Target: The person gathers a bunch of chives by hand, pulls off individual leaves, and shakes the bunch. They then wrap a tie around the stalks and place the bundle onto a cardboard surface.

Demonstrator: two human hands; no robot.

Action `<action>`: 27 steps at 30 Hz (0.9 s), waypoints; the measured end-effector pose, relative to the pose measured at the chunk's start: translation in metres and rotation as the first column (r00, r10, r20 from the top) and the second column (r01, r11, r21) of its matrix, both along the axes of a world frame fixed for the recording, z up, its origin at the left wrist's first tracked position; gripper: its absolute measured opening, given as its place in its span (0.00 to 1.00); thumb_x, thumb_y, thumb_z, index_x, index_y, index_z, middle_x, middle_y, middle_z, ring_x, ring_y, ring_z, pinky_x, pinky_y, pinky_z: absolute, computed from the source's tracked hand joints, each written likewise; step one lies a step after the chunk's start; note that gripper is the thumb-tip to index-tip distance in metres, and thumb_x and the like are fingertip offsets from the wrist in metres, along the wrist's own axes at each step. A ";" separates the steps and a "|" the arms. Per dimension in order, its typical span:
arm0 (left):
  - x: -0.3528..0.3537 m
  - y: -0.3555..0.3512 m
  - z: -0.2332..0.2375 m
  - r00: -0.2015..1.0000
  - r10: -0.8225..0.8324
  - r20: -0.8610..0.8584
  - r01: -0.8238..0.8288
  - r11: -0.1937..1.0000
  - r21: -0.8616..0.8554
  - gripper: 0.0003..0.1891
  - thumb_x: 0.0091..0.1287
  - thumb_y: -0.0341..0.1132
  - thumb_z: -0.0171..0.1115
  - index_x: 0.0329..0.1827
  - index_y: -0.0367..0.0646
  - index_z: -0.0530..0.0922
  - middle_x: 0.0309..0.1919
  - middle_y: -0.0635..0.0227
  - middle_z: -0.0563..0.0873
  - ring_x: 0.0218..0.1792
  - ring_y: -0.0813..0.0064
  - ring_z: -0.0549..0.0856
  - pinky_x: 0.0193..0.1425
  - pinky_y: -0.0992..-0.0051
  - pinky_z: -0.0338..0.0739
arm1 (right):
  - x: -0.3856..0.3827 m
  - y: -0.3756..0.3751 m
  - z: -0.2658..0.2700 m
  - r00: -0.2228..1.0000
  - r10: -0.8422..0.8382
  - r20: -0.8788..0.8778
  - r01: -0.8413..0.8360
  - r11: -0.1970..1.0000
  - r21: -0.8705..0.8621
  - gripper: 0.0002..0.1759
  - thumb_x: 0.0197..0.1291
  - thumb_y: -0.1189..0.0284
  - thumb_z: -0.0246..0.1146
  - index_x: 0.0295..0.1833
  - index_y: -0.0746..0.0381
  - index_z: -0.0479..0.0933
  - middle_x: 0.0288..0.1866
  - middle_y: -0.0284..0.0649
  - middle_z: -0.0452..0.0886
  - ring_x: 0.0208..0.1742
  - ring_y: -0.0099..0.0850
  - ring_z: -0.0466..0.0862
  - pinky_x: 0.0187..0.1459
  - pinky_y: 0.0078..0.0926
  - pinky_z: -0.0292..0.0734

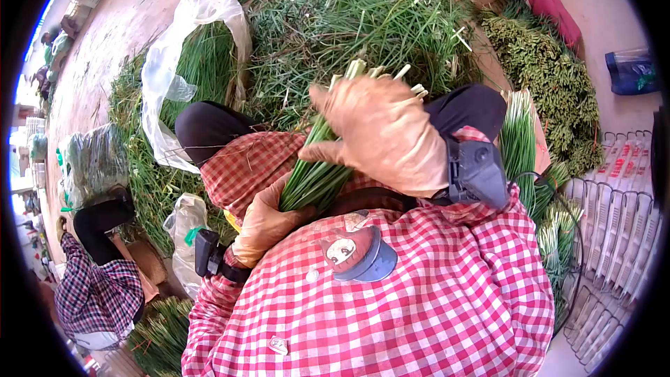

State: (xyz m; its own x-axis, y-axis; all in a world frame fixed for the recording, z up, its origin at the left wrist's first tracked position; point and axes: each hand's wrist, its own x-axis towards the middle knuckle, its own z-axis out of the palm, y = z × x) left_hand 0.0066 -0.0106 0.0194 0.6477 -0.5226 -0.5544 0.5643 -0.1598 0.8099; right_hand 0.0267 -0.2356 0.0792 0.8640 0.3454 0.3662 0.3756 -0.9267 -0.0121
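A bunch of garlic chives [317,178], green with pale cut ends, slants upward across my lap. My left hand [269,220], in a tan glove, is wrapped around its lower part. Over the upper part lies my right hand [387,132], also gloved, with thumb and forefinger spread apart; its other fingers are partly hidden. The pale ends [357,68] stick out beyond the right hand. A large heap of loose green stalks and leaves [356,21] lies in front of my knees. Beside my left knee, an open clear plastic bag [157,73] holds more greens.
Bundled chives [516,132] stand at my right, near a pile of short green bundles [541,77] and white plastic crates [614,216]. A wrapped green bale [96,160] and a person in a checked shirt [98,286] are at left. Another person in pink [553,14] sits far right.
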 end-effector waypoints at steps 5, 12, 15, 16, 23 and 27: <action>0.002 0.010 -0.015 1.000 0.016 -0.022 -0.016 1.000 -0.013 0.30 0.53 0.21 0.71 0.62 0.36 0.73 0.53 0.65 0.84 0.51 0.75 0.83 0.60 0.73 0.76 | -0.003 0.018 -0.028 0.972 0.056 -0.228 -0.003 0.974 0.227 0.11 0.61 0.63 0.64 0.39 0.60 0.81 0.23 0.43 0.77 0.27 0.39 0.80 0.30 0.33 0.77; 0.008 0.016 -0.025 0.987 0.084 -0.138 -0.102 0.987 -0.125 0.26 0.62 0.37 0.67 0.60 0.32 0.73 0.51 0.62 0.84 0.48 0.73 0.84 0.55 0.73 0.77 | 0.015 -0.051 0.045 0.894 0.358 0.269 -0.313 0.067 0.948 0.09 0.68 0.71 0.58 0.47 0.62 0.81 0.48 0.49 0.85 0.29 0.25 0.84 0.28 0.18 0.80; 0.004 0.022 -0.030 0.942 0.178 -0.283 -0.243 0.946 -0.213 0.26 0.65 0.41 0.65 0.61 0.33 0.73 0.51 0.61 0.84 0.48 0.72 0.84 0.55 0.73 0.79 | 0.001 -0.112 0.062 0.987 -0.121 0.103 -0.090 0.109 0.990 0.13 0.70 0.71 0.55 0.56 0.60 0.79 0.54 0.49 0.82 0.25 0.18 0.76 0.28 0.11 0.70; 0.004 0.025 -0.034 0.939 0.212 -0.272 -0.266 0.947 -0.182 0.27 0.68 0.46 0.60 0.62 0.34 0.72 0.53 0.60 0.83 0.50 0.70 0.84 0.56 0.70 0.80 | -0.002 -0.118 0.047 0.956 -0.266 0.127 -0.068 0.220 0.973 0.14 0.69 0.72 0.56 0.57 0.63 0.79 0.57 0.45 0.81 0.27 0.16 0.76 0.32 0.08 0.68; 0.002 0.034 -0.049 0.893 0.256 -0.370 -0.378 0.874 -0.305 0.28 0.71 0.50 0.54 0.65 0.37 0.71 0.57 0.57 0.81 0.54 0.65 0.83 0.60 0.67 0.77 | -0.039 -0.093 -0.043 0.330 0.308 -0.892 0.867 0.274 0.415 0.38 0.61 0.67 0.65 0.72 0.68 0.59 0.55 0.51 0.81 0.48 0.34 0.85 0.46 0.25 0.80; 0.001 0.036 -0.055 0.931 0.202 -0.303 -0.281 0.927 -0.247 0.24 0.74 0.49 0.52 0.60 0.38 0.75 0.51 0.65 0.84 0.47 0.74 0.84 0.52 0.74 0.79 | -0.041 -0.044 -0.097 0.610 0.571 -0.550 0.686 -0.033 0.727 0.43 0.61 0.60 0.68 0.73 0.70 0.56 0.52 0.45 0.81 0.54 0.30 0.80 0.56 0.29 0.75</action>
